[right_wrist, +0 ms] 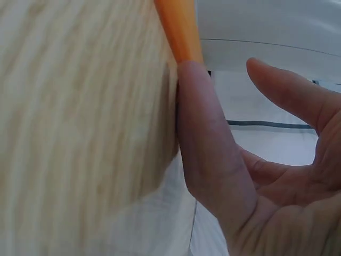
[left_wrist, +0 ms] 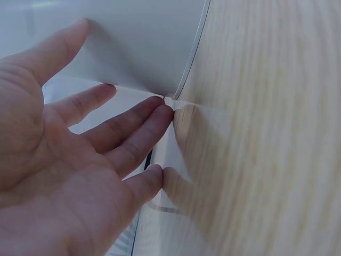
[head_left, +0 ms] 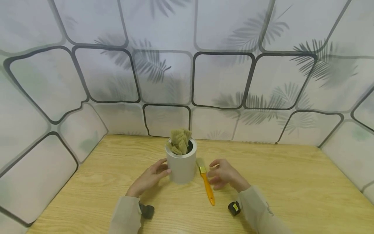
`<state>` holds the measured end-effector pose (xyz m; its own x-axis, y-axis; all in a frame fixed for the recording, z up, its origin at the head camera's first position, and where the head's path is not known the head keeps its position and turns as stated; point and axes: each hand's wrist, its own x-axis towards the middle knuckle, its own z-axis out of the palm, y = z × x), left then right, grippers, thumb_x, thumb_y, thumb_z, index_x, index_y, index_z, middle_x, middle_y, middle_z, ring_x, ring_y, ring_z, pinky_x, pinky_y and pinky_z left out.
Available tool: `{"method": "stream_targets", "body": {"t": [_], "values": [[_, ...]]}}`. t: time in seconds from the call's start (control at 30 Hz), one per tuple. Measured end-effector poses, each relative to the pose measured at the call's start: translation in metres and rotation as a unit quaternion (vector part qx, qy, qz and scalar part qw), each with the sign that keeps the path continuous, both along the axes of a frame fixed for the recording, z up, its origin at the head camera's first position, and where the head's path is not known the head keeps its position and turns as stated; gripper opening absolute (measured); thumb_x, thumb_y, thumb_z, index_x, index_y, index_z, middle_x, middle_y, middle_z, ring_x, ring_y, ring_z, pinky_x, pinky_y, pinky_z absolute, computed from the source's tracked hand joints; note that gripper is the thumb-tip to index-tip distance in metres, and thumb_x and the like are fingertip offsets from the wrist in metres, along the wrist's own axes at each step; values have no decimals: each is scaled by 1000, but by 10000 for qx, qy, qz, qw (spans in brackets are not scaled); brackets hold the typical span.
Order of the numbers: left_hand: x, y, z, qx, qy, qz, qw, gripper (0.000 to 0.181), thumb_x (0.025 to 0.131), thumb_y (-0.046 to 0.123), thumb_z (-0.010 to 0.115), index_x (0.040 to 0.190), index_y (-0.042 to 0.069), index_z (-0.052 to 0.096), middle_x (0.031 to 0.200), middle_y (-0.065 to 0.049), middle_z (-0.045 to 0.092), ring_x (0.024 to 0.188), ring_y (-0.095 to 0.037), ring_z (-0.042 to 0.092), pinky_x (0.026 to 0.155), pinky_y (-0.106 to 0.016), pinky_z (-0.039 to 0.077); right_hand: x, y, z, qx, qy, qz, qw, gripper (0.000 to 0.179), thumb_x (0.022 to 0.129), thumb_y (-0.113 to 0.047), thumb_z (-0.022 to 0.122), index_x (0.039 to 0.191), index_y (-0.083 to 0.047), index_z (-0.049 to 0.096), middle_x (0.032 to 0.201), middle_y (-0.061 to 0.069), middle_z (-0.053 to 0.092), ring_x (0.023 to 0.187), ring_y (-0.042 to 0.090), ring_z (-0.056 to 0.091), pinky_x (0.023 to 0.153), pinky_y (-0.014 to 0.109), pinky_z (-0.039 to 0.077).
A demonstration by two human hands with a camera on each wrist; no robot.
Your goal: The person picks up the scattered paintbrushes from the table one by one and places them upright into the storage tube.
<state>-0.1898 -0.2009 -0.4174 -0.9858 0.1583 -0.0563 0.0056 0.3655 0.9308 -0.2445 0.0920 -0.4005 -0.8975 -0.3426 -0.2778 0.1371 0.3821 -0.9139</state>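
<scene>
A white cylindrical cup (head_left: pixel 181 167) stands on the wooden table (head_left: pixel 277 182), with several brushes (head_left: pixel 179 141) set bristles-up inside it. My left hand (head_left: pixel 155 174) rests at the cup's left side with its thumb against the wall. In the left wrist view the left hand (left_wrist: pixel 122 128) has straight fingers whose tips touch the table (left_wrist: pixel 266 133) beside the cup (left_wrist: pixel 144 42). An orange-handled brush (head_left: pixel 206 183) lies flat just right of the cup. My right hand (head_left: pixel 219 174) is beside it, loosely open. In the right wrist view one finger (right_wrist: pixel 208 138) touches the orange handle (right_wrist: pixel 181 26).
Patterned white panels (head_left: pixel 222 81) wall in the table at the back and on both sides. Small black wrist cameras (head_left: pixel 234 208) sit on both sleeves. Bare wood stretches to the left and right of the hands.
</scene>
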Motion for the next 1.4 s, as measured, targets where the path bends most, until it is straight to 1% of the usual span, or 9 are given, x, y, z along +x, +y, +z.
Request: {"method": "stream_targets", "body": {"t": [0.13,0.3,0.43,0.53,0.83,1.0,1.17,1.27,1.4], "values": [[1,1,0,-19,9,-47,10000,70,102,31,64,156,-1,33,147,-27,48,137,-45,44,109,-65,35,1,-3,-3,178,-17,-7,9998,53,81,6,72,127,15,48,97,19,64,69,22,68,53,34,59],[1,1,1,-40,-1,-92,9999,71,102,33,63,156,0,32,148,-27,47,138,-45,43,109,-65,35,1,-7,-5,330,13,-130,9994,46,80,8,73,121,14,52,93,18,62,66,21,64,51,33,59],[2,0,3,-19,3,-61,10000,70,102,32,63,156,1,32,148,-27,48,138,-45,43,109,-65,35,2,-13,-6,613,213,-89,9979,44,77,7,77,115,11,53,84,16,63,56,18,61,49,31,57],[2,-1,4,-5,26,-80,10000,68,103,30,63,156,1,32,148,-27,47,138,-45,43,109,-64,35,3,-18,-5,868,407,-84,9954,45,74,9,79,111,9,53,81,15,61,52,18,59,48,30,57],[0,0,4,-22,-8,-49,10000,69,102,30,63,157,2,33,149,-27,47,138,-44,43,110,-64,33,4,-21,-2,1318,624,-50,9893,42,69,16,77,105,8,56,82,14,57,51,19,60,47,30,57],[1,0,5,-61,-14,-128,9999,68,103,30,62,157,0,31,149,-28,46,138,-45,42,110,-64,33,6,-21,-3,1384,830,-24,9869,42,67,16,77,101,5,56,83,12,58,51,20,61,46,30,56],[2,-1,5,-24,-5,-167,9999,68,104,29,61,157,-1,30,149,-29,45,138,-46,42,110,-65,34,5,-21,-2,1374,908,52,9863,45,68,16,77,105,3,54,81,13,61,54,22,63,48,32,57],[3,-1,5,0,-7,-151,9999,68,104,28,61,156,-2,31,149,-29,45,138,-46,42,109,-65,34,5,-18,-1,1229,854,32,9887,45,69,15,76,107,3,55,79,14,61,57,22,64,49,33,58],[2,0,5,-40,-12,-130,9999,68,104,28,61,156,-1,30,150,-28,45,138,-46,42,109,-65,34,3,-12,-1,797,696,-48,9944,44,72,13,75,110,4,55,80,14,64,58,20,64,49,33,58]]}}
